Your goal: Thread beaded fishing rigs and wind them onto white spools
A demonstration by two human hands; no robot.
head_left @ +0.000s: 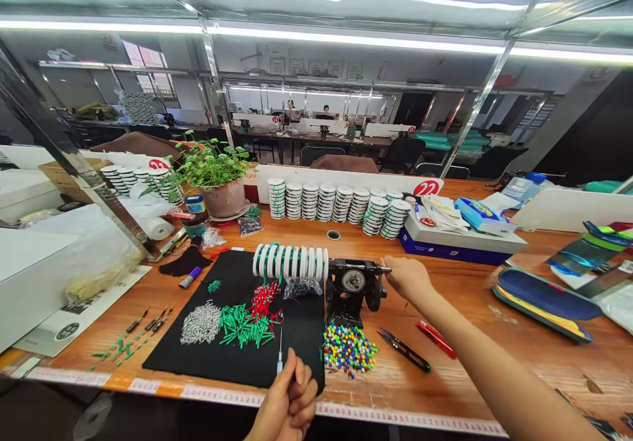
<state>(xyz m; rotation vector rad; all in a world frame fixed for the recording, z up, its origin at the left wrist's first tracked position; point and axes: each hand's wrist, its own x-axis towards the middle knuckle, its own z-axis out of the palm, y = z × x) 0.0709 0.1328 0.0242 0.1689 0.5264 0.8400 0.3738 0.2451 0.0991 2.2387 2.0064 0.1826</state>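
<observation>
My left hand [291, 395], closed in a fist near the table's front edge, holds a thin needle-like tool [280, 356] pointing up, its grip mostly hidden. My right hand [409, 281] is closed at the right end of a black hand winder [346, 306] with a round counter dial; what its fingers grip there is hidden. A row of white spools [291, 262] with green thread sits on the winder's shaft, to the left. On the black mat [173, 345] lie green tubes [246, 325], silver-grey small pieces [200, 324], red cord pieces [265, 301] and a clear bag of dark beads [302, 288].
Colourful beads [349, 349], black thread snips [404, 350] and a red tool [437, 339] lie right of the mat. Stacked spools [326, 202] line the back. A potted plant [225, 198], a blue-and-white box [459, 246] and an open glasses case [544, 302] stand around.
</observation>
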